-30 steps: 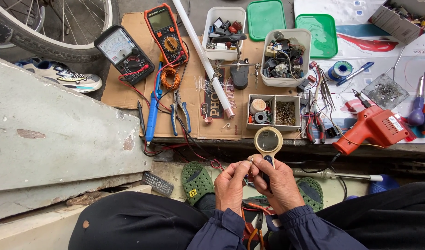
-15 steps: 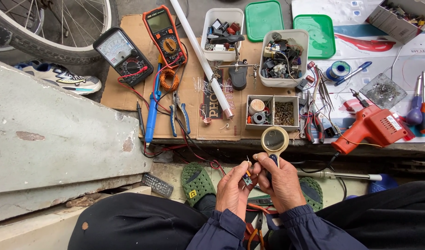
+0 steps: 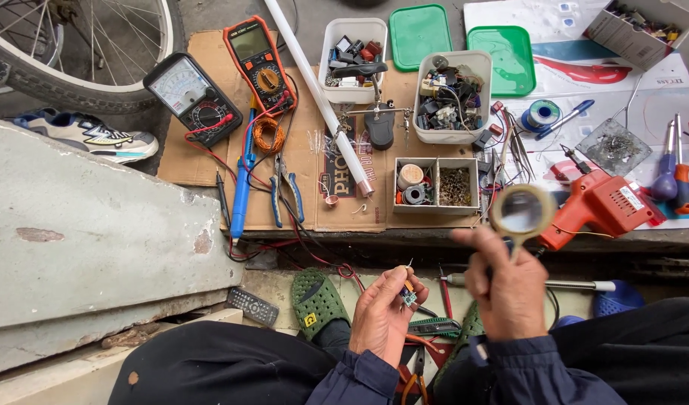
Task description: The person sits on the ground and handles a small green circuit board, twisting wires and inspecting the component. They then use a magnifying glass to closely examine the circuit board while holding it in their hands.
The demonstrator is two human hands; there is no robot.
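We held a tiny circuit board (image 3: 409, 297) pinched in the fingertips of our left hand (image 3: 382, 319), low over our lap. Our right hand (image 3: 506, 289), apart from it and slightly higher, gripped a magnifying glass (image 3: 522, 212), blurred. Beyond both hands lay the orange soldering gun (image 3: 603, 206) and a parts tray (image 3: 437, 182). We judged a steady lens, centred over the board, served best.
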